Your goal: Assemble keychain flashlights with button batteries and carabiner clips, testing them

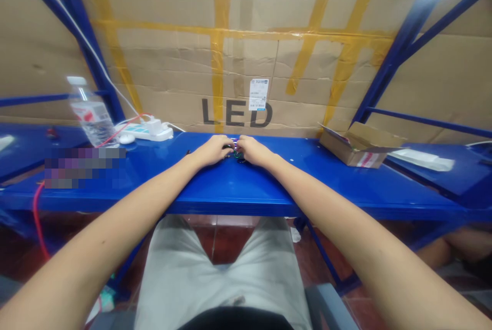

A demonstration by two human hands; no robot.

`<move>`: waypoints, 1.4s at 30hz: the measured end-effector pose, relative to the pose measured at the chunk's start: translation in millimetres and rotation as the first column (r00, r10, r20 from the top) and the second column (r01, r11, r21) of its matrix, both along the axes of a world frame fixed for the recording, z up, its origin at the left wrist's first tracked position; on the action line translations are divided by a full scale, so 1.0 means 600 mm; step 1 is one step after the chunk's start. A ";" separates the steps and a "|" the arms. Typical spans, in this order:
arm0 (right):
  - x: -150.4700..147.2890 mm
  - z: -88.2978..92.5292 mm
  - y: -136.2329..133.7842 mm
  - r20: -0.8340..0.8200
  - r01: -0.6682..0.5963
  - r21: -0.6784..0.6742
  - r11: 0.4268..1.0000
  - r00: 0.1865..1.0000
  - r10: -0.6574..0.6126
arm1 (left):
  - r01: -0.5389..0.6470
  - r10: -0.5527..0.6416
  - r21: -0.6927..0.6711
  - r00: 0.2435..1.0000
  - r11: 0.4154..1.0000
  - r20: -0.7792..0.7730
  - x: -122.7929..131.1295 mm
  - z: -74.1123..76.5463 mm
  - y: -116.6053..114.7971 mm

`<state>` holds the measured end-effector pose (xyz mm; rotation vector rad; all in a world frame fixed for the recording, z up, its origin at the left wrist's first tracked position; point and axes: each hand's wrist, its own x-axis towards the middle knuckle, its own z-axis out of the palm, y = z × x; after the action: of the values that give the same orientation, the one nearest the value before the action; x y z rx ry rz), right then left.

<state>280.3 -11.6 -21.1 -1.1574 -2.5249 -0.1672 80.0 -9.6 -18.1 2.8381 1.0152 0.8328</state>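
Observation:
Both my arms reach forward over a blue metal workbench (230,186). My left hand (212,149) and my right hand (254,151) meet at the middle of the bench, fingers curled around a small dark part (235,151) with green and reddish bits. The hands hide most of it, so I cannot tell what it is. Both hands touch it.
A cardboard sheet marked LED (238,63) stands behind the bench. A clear plastic bottle (90,115) and a white power strip (148,130) with a red cable sit at the left. An open cardboard box (357,145) lies at the right. Another person's limb (457,248) shows at the lower right.

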 end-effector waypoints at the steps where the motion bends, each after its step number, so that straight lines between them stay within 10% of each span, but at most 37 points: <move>1: -0.001 0.001 -0.003 0.012 -0.002 0.004 1.000 1.000 0.002 | 0.002 -0.002 -0.002 1.000 1.000 -0.007 -0.001 0.001 -0.001; 10: -0.001 -0.002 -0.009 0.013 -0.003 -0.004 1.000 1.000 0.003 | -0.003 0.006 -0.074 0.999 0.997 0.041 -0.005 0.000 -0.006; 16: 0.006 -0.006 0.001 -0.287 0.019 -0.044 0.999 0.957 -0.031 | -0.153 0.185 -0.134 0.943 0.979 0.275 -0.012 -0.002 0.004; 21: 0.012 0.004 0.000 -0.494 -0.064 -0.143 0.988 0.869 -0.015 | -0.059 0.110 -0.137 0.907 0.989 0.408 -0.010 0.001 0.000; 27: -0.001 0.004 -0.001 -0.640 -0.270 -0.309 0.912 0.769 0.011 | -0.053 0.065 -0.041 0.936 0.998 0.347 0.001 0.010 -0.024; 32: -0.003 0.017 -0.012 -0.615 -0.203 -0.302 0.931 0.788 -0.028 | -0.131 0.156 -0.088 0.883 0.988 0.442 0.000 0.010 -0.015; 36: -0.006 0.026 -0.022 -0.605 -0.208 -0.449 0.869 0.786 -0.125 | 0.026 0.210 -0.341 0.745 0.940 0.633 -0.003 0.009 0.005; 42: -0.018 0.039 -0.047 -0.666 -0.388 -0.649 0.654 0.706 -0.242 | 0.440 0.246 -0.573 0.603 0.691 0.759 -0.005 0.021 -0.005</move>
<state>269.7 -39.5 2.1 -1.0377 -1.8700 1.2719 77.2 -12.5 -5.7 1.5144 0.7378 1.1738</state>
